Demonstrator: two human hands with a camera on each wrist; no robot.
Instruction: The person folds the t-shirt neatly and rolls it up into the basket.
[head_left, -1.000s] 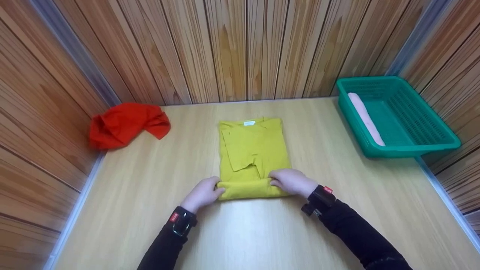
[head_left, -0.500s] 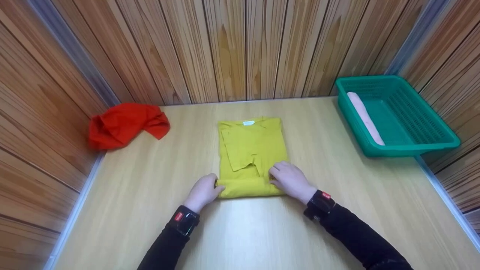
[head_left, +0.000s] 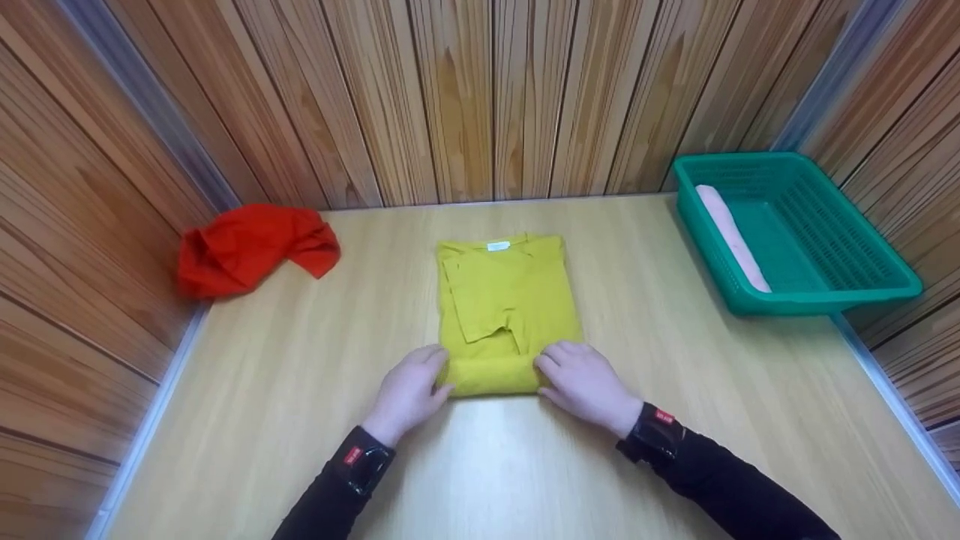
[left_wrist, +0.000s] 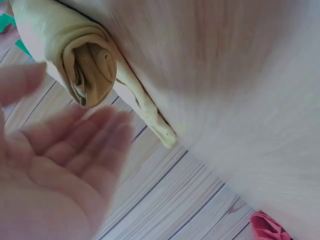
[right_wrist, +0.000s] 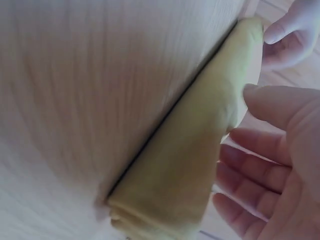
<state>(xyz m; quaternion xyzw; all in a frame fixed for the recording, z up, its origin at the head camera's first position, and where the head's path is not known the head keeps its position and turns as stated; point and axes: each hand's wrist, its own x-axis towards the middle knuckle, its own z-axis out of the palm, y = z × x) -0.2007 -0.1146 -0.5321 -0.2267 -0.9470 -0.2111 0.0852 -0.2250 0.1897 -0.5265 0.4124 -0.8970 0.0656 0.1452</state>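
A yellow T-shirt point(head_left: 517, 292) lies flat with its sleeves folded in and a white label at the far collar. Its near end is rolled into a thick tube point(head_left: 493, 376). My left hand point(head_left: 409, 386) is at the tube's left end; in the left wrist view that hand point(left_wrist: 65, 165) has its fingers spread beside the spiral end of the roll point(left_wrist: 90, 70). On the other side, my right hand point(head_left: 585, 381) rests at the tube's right part. The right wrist view shows this hand's point(right_wrist: 275, 155) thumb and loosely bent fingertips right at the rolled cloth point(right_wrist: 175, 150).
A crumpled red cloth point(head_left: 259, 251) lies at the back left against the wall. At the back right stands a green basket point(head_left: 840, 292) with a pale pink cloth roll point(head_left: 731, 236) along its left side. Wooden panels point(head_left: 465, 105) enclose the table point(head_left: 480, 465) on three sides.
The left hand has come off its pinch on the roll's left end, and its fingers have loosened. The right hand has shifted along the roll and loosened too. The roll stays almost in place.
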